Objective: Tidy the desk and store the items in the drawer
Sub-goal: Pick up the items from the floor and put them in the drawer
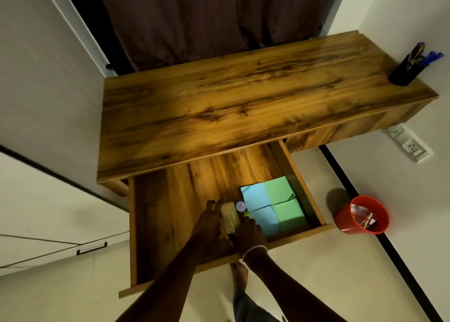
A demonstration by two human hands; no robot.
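The wooden desk (243, 97) has its drawer (155, 214) pulled out wide. Inside the drawer at the right lie blue and green paper pads (272, 204). Both hands reach into the drawer beside the pads. My left hand (207, 226) and my right hand (248, 231) lie on either side of a pale yellowish oblong item (230, 215), touching it. A small round white-and-blue object (241, 206) sits just beyond it. How the fingers hold the item is too dark to tell.
A black pen holder (405, 69) with blue pens stands at the desk's far right corner. A red bin (360, 215) with paper scraps sits on the floor right of the drawer. A wall socket (411, 146) is at the right. White cabinets stand at the left.
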